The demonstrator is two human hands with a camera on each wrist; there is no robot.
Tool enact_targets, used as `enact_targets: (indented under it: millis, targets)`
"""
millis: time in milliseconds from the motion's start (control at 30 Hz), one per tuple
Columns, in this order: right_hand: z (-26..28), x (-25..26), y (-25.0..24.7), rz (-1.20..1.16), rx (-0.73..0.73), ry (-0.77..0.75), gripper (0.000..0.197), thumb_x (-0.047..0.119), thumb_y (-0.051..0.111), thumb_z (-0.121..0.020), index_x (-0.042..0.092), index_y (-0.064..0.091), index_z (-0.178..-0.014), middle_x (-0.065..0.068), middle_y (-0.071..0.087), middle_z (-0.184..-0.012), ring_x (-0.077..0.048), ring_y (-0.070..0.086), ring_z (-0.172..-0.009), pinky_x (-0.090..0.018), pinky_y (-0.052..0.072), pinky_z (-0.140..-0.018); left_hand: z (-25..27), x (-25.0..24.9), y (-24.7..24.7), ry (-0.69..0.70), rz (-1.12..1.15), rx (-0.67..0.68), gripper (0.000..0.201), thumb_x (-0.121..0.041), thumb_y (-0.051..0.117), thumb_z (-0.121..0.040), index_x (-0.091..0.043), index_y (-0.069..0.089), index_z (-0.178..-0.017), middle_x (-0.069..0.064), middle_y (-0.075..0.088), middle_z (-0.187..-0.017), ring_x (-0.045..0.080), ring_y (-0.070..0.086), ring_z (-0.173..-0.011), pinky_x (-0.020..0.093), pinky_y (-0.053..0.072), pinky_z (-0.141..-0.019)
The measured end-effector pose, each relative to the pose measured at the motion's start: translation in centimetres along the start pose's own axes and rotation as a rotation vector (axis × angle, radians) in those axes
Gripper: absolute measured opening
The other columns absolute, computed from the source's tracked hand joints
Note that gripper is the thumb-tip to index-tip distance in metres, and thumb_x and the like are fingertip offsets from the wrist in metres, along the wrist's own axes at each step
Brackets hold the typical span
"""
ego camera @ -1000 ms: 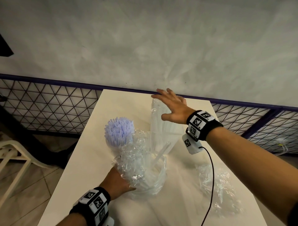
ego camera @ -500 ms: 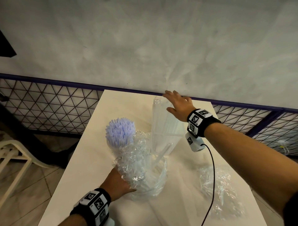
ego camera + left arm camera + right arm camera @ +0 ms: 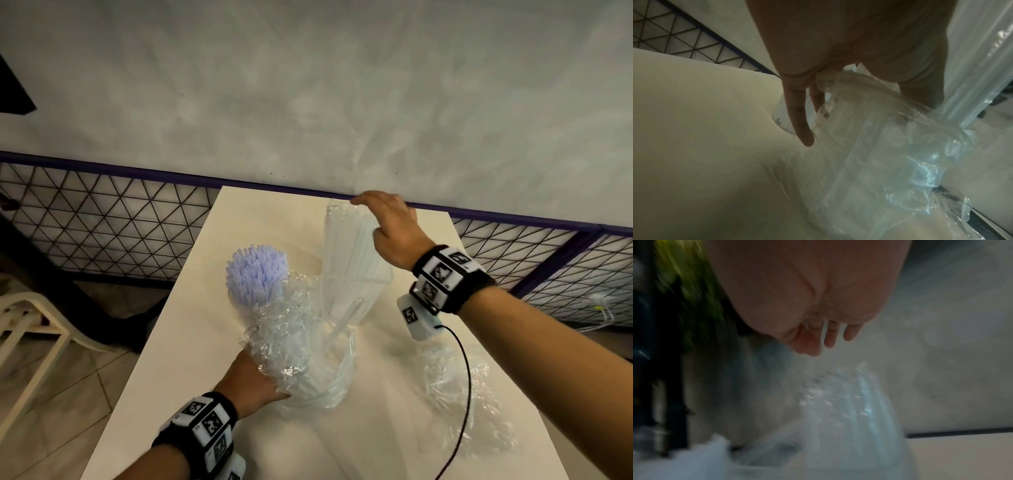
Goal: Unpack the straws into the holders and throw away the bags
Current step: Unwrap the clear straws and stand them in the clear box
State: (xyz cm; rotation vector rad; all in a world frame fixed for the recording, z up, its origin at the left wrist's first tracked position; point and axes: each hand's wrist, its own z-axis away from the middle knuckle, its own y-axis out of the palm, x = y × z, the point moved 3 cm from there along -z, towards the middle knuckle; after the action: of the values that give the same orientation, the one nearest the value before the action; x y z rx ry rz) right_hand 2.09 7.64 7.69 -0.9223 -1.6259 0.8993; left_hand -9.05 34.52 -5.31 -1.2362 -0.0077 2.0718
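Note:
A tall clear bag of clear straws (image 3: 346, 260) stands upright in mid-table, its lower film crumpled around a clear holder (image 3: 318, 373). My left hand (image 3: 255, 380) grips that crumpled film and the holder from the left; the left wrist view shows the left hand's fingers (image 3: 799, 116) and thumb wrapped round the plastic (image 3: 879, 146). My right hand (image 3: 387, 219) reaches over the bag's top, straight fingertips touching its upper edge and thumb against its side. A holder full of lavender straws (image 3: 255, 277) stands just to the left. The right wrist view is blurred.
An empty crumpled clear bag (image 3: 459, 387) lies on the cream table (image 3: 191, 342) at the right, under my right wrist's cable. A grey wall and a mesh fence (image 3: 102, 219) run behind the table. A white plastic chair (image 3: 30, 329) stands on the floor at left.
My right hand has slid right and farther back along the bag's top, and its fingers now bend down onto the upper edge. The left hand has kept its grip.

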Motion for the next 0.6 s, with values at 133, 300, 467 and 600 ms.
enact_targets:
  millis: [133,300,467,600]
  targets:
    - [5.2,1.8,0.5,-0.207,0.092,-0.050,0.077,-0.015,0.041,-0.062,0.009,0.051,-0.134,-0.005,0.058,-0.126,-0.016,0.051,-0.109,-0.006,0.034,-0.090,-0.4,-0.3,-0.3,0.159,-0.035,-0.041,0.052,-0.020,0.082,-0.070,-0.030,0.042,-0.102,-0.031,0.055,-0.100,-0.008,0.049,-0.092,0.002,0.036,-0.070]
    - [11.2,1.8,4.5,-0.499,0.435,0.139,0.097,0.007,0.051,-0.064,0.032,0.017,-0.152,0.013,0.040,-0.151,0.001,0.036,-0.138,-0.013,0.030,-0.108,-0.9,-0.4,-0.2,0.293,-0.026,-0.023,0.049,-0.018,0.087,-0.058,-0.033,0.056,-0.094,-0.056,0.053,-0.079,-0.031,0.051,-0.085,-0.007,0.031,-0.080]
    - [13.9,2.7,8.0,-0.465,0.559,0.175,0.140,0.038,0.090,-0.065,0.044,-0.020,-0.151,0.029,-0.005,-0.161,0.002,0.012,-0.147,-0.019,0.019,-0.118,-1.2,-0.3,0.1,0.322,0.045,-0.044,0.062,-0.045,0.072,-0.038,-0.030,0.057,-0.096,-0.048,0.060,-0.084,-0.025,0.057,-0.088,-0.003,0.036,-0.082]
    - [13.6,4.9,9.6,-0.332,0.446,0.130,0.160,0.056,0.094,-0.049,0.043,-0.031,-0.147,0.027,-0.013,-0.159,0.004,0.003,-0.136,-0.037,0.008,-0.119,-1.5,-0.8,0.5,0.315,0.014,-0.122,0.053,-0.044,0.078,-0.042,-0.033,0.059,-0.090,-0.023,0.069,-0.084,-0.005,0.065,-0.079,0.025,0.052,-0.077]
